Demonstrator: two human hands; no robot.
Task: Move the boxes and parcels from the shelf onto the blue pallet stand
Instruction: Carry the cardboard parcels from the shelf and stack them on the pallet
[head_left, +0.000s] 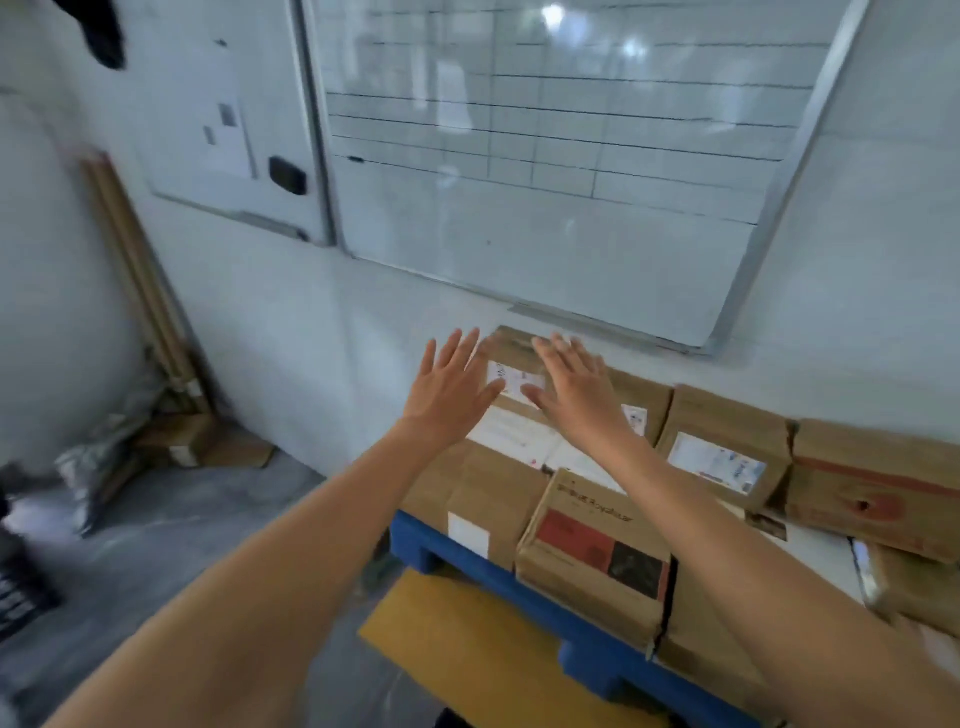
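Boxes crowd the blue pallet stand; both hands' grip wide, fingers spread.

Boxes sit packed together on the pallet stand against the wall, below the whiteboard

Left hand, right hand: bare, no gloves, no rings, no watch seen. Both forearms bare to frame edge; no sleeve in view. Slender fingers, short nails; slight motion blur.
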